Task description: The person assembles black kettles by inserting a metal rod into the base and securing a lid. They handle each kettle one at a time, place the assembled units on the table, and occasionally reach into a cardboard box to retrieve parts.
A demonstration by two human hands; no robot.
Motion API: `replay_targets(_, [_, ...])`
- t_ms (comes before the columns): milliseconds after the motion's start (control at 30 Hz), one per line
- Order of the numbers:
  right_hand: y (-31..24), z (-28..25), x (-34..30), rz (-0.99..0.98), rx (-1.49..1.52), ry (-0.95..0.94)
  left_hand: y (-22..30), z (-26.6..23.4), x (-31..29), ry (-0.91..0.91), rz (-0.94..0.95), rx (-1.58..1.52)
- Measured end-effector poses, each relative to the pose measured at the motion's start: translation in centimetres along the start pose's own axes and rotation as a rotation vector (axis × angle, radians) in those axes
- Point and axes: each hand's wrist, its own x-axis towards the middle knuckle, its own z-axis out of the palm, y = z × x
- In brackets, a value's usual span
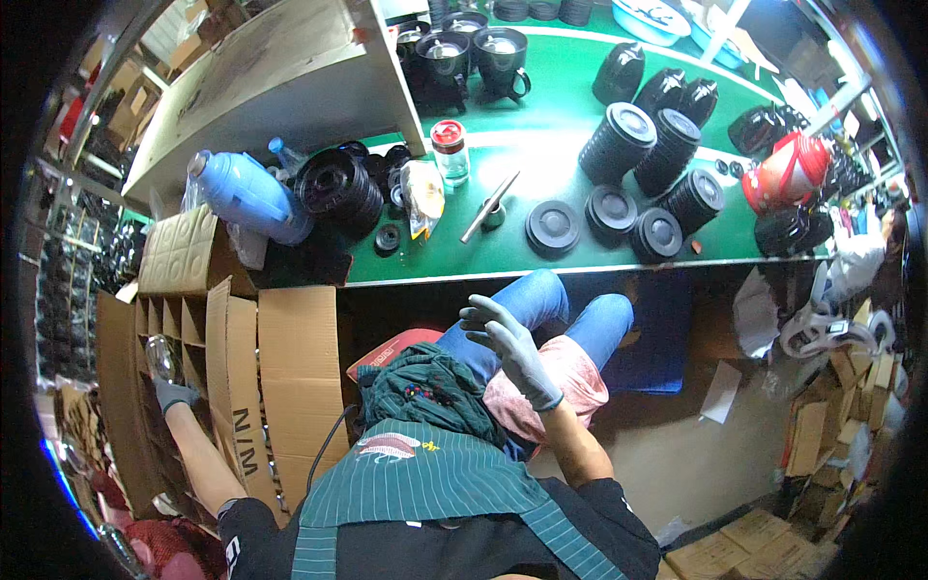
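My left hand (175,394), in a grey glove, reaches into an open cardboard carton (219,377) at the left. It is closed on a clear rounded glass vessel (162,357) among the carton's dividers (184,321); its exact kind does not show. My right hand (510,350), also gloved in grey, hovers over my lap with fingers stretched out and nothing in it. Beyond it, by the green table's front edge, lie round black lids (553,227).
Stacks of black lids (619,142) and black pitchers (501,60) stand on the green table (570,268). A red-capped glass jar (449,153), a metal pen-like tool (490,207) and a blue thermos flask (246,193) are there too. Flattened cardboard (839,416) piles up at right.
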Motion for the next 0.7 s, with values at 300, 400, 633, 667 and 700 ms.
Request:
replay_targets(300, [1.0,-4.4,-3.0,-0.078,0.240,0.157,2.9,0.7,-7.0,-0.045,-0.219,-0.313])
replay_targets(400, [0.8,-5.7,-3.5,-0.111,0.240,0.171,3.8,3.9,-12.7,0.060,0.199,-0.122])
replay_targets(633, [-0.8,-8.4,-4.9,-0.154,0.218,0.282,2.1,28.5,-38.7,-0.974,1.610,0.493])
replay_targets(667, [-1.2,-8.7,-5.5,-0.178,0.180,0.303,1.4,34.1,-42.4,-0.921,1.926,0.555])
replay_targets(700, [-1.7,-9.0,-6.3,-0.194,0.162,0.306,0.7,39.4,-45.5,-0.990,1.989,0.502])
